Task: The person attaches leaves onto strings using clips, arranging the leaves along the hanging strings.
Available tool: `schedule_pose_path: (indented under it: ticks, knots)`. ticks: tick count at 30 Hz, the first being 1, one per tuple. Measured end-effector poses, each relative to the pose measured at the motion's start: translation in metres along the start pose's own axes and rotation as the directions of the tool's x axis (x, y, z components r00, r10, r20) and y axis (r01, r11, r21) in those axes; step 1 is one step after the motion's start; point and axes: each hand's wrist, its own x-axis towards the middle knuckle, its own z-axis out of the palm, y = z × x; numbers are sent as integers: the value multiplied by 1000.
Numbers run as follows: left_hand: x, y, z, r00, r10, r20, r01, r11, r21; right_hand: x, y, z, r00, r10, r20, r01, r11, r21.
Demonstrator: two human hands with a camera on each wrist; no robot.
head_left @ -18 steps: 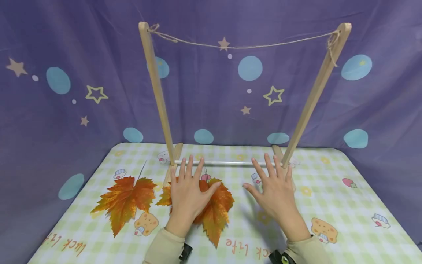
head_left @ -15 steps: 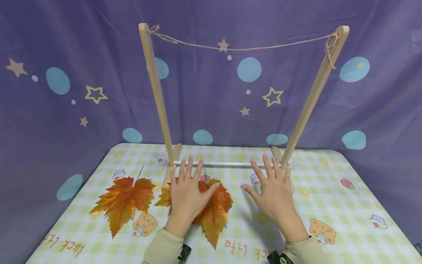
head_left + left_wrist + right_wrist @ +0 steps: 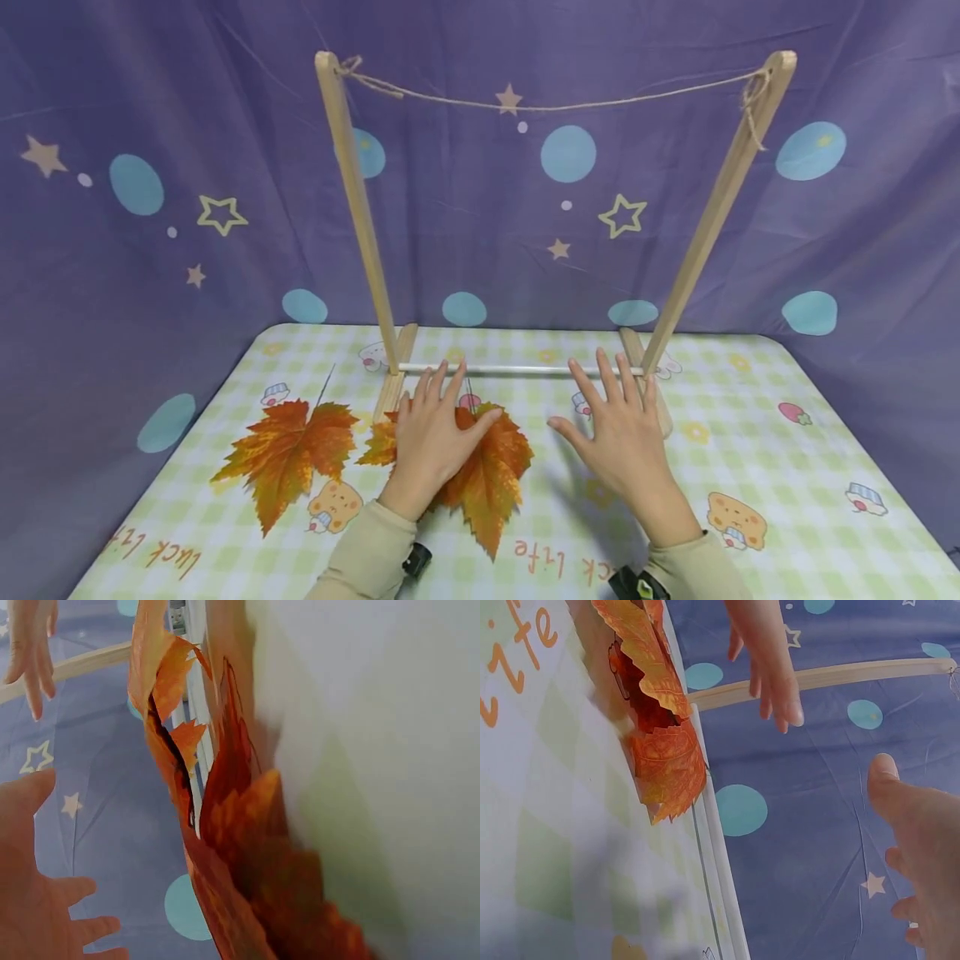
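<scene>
My left hand (image 3: 437,442) hovers over an orange and yellow artificial maple leaf (image 3: 487,492), partly hiding it in the head view. Its fingers are spread, holding nothing. To the right, my right hand (image 3: 621,442) is held palm down above the tablecloth, fingers spread. A second maple leaf (image 3: 288,454) lies at the left, its thin dark stem pointing away from me. In the left wrist view, curled leaf edges (image 3: 255,847) rise beside the left hand (image 3: 37,892). The right wrist view has both hands apart from the leaf (image 3: 671,769).
A wooden frame has two leaning posts, left (image 3: 356,208) and right (image 3: 720,208), with sagging twine (image 3: 555,107) tied between their tops. A white rod (image 3: 517,370) joins the posts low down. Behind hangs a purple curtain (image 3: 465,217). The checked tablecloth (image 3: 757,467) has printed pictures.
The fingers of my left hand have dipped and drawn back slightly toward me. My right hand stays nearly where it was. The leaves and the frame have not moved.
</scene>
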Motion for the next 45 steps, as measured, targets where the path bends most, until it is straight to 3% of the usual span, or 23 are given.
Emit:
schedule_pose_path:
  ticks: [8, 22, 30, 38, 45]
  knots:
    - [8, -6, -1, 997, 63, -45, -66, 996, -56, 2, -4, 0, 999, 2, 36, -4, 999, 34]
    - [30, -14, 12, 998, -8, 63, 19, 984, -177, 4, -1, -11, 1000, -4, 12, 4, 999, 38]
    - [33, -16, 22, 996, -15, 89, 26, 992, -123, 0, 0, -14, 1000, 14, 18, -15, 999, 41]
    - [35, -18, 30, 997, -57, 52, 61, 994, -91, -3, 0, -10, 999, 4, 35, -5, 999, 50]
    - [39, -19, 32, 999, -42, 8, 43, 996, -76, 0, 0, -10, 999, -23, 33, 21, 998, 59]
